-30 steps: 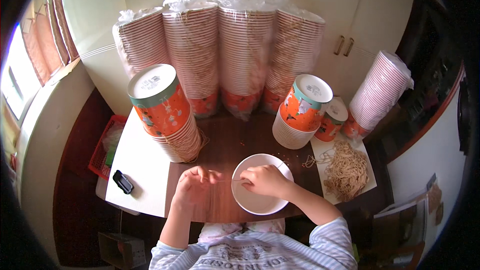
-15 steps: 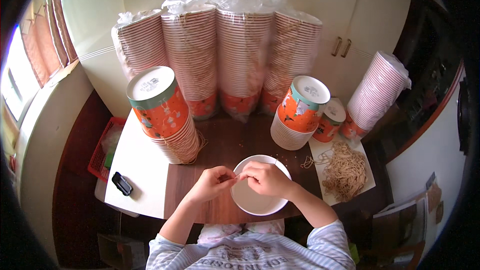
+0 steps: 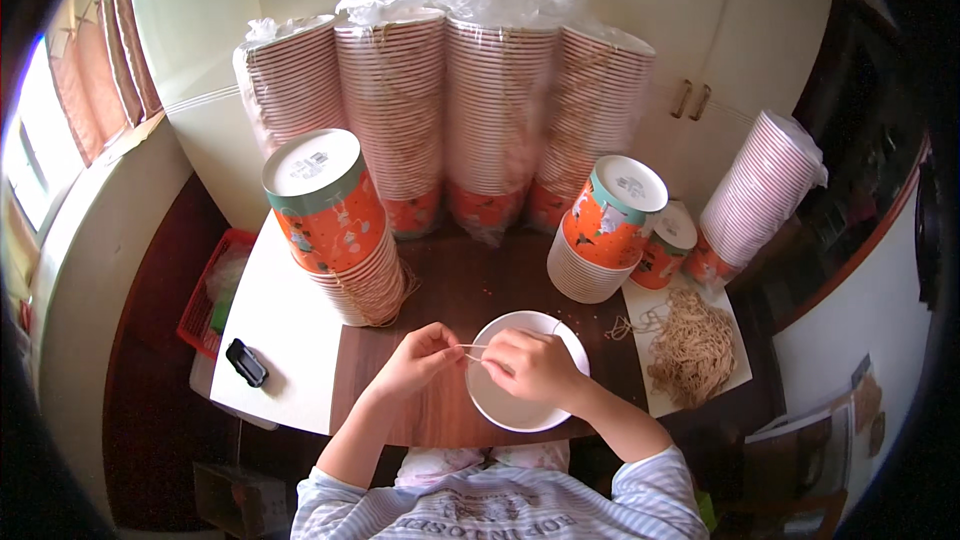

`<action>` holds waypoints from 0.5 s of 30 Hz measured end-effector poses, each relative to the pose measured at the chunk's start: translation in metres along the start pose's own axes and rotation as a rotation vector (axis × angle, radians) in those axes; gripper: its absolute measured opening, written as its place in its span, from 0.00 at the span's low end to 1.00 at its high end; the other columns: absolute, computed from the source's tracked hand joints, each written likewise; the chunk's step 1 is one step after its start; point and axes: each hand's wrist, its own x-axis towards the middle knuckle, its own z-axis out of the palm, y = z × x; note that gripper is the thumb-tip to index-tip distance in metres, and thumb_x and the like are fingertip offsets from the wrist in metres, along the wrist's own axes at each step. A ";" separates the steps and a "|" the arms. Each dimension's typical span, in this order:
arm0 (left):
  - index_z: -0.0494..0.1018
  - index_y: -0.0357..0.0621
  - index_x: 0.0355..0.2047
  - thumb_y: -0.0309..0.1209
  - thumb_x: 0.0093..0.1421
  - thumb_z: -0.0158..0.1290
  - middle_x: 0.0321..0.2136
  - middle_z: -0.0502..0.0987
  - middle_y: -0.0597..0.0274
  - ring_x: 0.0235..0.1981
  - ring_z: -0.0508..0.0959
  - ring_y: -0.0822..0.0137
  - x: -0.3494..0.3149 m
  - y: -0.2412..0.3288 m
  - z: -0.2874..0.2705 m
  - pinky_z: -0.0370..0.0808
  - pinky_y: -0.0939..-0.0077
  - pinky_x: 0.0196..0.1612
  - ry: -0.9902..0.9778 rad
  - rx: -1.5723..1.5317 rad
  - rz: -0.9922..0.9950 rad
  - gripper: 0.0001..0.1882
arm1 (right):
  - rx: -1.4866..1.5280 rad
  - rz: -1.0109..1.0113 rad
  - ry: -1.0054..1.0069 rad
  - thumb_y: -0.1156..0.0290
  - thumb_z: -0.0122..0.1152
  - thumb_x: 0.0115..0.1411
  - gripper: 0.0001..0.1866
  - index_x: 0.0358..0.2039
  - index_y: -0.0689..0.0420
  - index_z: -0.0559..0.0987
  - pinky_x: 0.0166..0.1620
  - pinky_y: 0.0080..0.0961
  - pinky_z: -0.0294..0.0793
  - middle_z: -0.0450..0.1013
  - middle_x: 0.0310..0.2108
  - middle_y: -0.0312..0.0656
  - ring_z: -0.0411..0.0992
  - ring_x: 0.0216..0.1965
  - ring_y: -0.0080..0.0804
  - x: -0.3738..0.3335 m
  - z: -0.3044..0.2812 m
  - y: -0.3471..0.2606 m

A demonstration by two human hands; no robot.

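A white paper bucket [image 3: 515, 414] stands mouth up at the table's front edge, its inside facing me. Over its left rim, my left hand [image 3: 412, 364] pinches a thin pale cord [image 3: 474, 346]. My right hand [image 3: 537, 368] grips the cord's other side above the bucket's mouth. Between the hands the cord runs as two short strands. A dark end of something thin sticks up at the bucket's far rim. To the right, a tangled heap of tan cords [image 3: 692, 350] lies on a white sheet.
Upside-down stacks of orange-and-green buckets stand at left [image 3: 335, 230] and right [image 3: 605, 230]. Tall plastic-wrapped bucket stacks [image 3: 500, 110] line the back, and another wrapped stack [image 3: 762, 180] leans at far right. A small black tray [image 3: 246, 364] lies on the left; a red basket [image 3: 205, 305] sits beyond the table edge.
My hands have drawn slightly apart, and the cord now shows as two strands between them. The whole view has shifted a little.
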 end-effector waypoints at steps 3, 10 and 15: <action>0.66 0.38 0.28 0.23 0.55 0.49 0.26 0.73 0.65 0.31 0.73 0.75 0.001 -0.003 -0.004 0.70 0.83 0.37 0.026 -0.056 -0.016 0.03 | -0.073 -0.126 -0.111 0.70 0.59 0.44 0.02 0.21 0.50 0.75 0.25 0.23 0.70 0.69 0.24 0.30 0.70 0.25 0.26 -0.004 0.002 -0.008; 0.67 0.37 0.28 0.22 0.52 0.52 0.24 0.73 0.67 0.26 0.72 0.81 -0.005 0.001 -0.002 0.70 0.88 0.28 0.099 0.377 0.064 0.05 | -0.091 -0.064 -0.143 0.66 0.61 0.45 0.07 0.24 0.53 0.75 0.27 0.23 0.71 0.69 0.26 0.32 0.70 0.27 0.27 0.002 0.010 -0.009; 0.67 0.36 0.30 0.24 0.52 0.53 0.23 0.73 0.66 0.25 0.71 0.81 -0.007 0.025 0.014 0.70 0.86 0.27 0.100 0.501 0.062 0.07 | -0.029 0.045 -0.069 0.70 0.62 0.44 0.07 0.25 0.53 0.76 0.27 0.25 0.71 0.70 0.25 0.34 0.71 0.26 0.30 0.006 0.021 0.003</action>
